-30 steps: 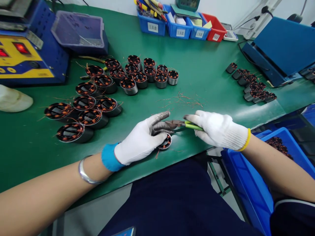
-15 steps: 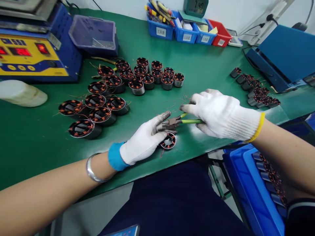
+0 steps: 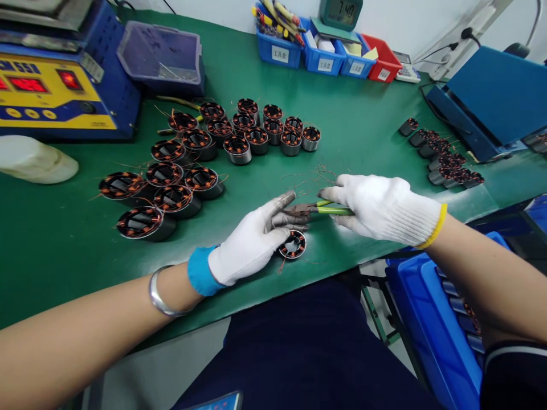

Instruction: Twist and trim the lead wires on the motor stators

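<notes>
the right hand [image 3: 376, 206] grips the green-handled pliers [image 3: 320, 210], their tips hard to make out against the left hand [image 3: 252, 236]. its thumb partly hides the coil ring [image 3: 293, 245] near the table's [image 3: 205, 304] front edge.

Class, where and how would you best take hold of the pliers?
Probably grip the pliers by the green handles, coming from the right: the metal jaws point left, at the left hand's fingers, while the handles extend rightward into the right hand.
</notes>
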{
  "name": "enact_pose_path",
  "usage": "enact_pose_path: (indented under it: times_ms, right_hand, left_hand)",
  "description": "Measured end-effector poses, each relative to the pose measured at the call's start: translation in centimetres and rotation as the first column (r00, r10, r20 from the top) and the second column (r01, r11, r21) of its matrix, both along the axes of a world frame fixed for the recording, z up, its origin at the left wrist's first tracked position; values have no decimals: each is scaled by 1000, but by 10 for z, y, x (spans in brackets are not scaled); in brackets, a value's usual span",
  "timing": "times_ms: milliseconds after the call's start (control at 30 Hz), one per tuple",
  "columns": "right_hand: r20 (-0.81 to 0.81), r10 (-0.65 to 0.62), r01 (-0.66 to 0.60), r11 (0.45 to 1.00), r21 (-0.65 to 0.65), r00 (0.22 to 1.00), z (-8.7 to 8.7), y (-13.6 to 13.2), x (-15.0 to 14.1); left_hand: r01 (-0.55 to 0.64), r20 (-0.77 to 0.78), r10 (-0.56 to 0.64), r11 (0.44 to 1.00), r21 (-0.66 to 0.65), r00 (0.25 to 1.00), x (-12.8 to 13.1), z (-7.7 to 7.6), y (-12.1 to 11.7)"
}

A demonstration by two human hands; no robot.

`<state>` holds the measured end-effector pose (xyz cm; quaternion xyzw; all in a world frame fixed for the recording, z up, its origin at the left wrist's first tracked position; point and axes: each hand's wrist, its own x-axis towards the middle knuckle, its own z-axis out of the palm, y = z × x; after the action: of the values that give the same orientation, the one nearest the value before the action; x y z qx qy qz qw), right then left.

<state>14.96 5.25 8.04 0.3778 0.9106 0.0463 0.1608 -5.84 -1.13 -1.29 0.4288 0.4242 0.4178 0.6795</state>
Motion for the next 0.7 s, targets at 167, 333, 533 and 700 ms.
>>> enact_pose_path:
  times_ms: [167,333,533,700]
  right_hand:
    - [-67,-151,147,987,-67,986,-30,-14,46]
    - [-316,-153,192,977,94,936,-70,-29,70]
    - [-517,321,-259,947,191,793,-76,-55,-5]
    - [-594,313,-245,950,196,741,-80,-48,-28]
  left_hand:
    - [-171,6,171,985,35,985,-5,2,4]
    - [-336,-74,348,931,140,935,-10,0,11]
    - [-360,-166,469,822,441,868,-19,4,16]
    - [-93,-570,561,757,647,601,-60,39,26]
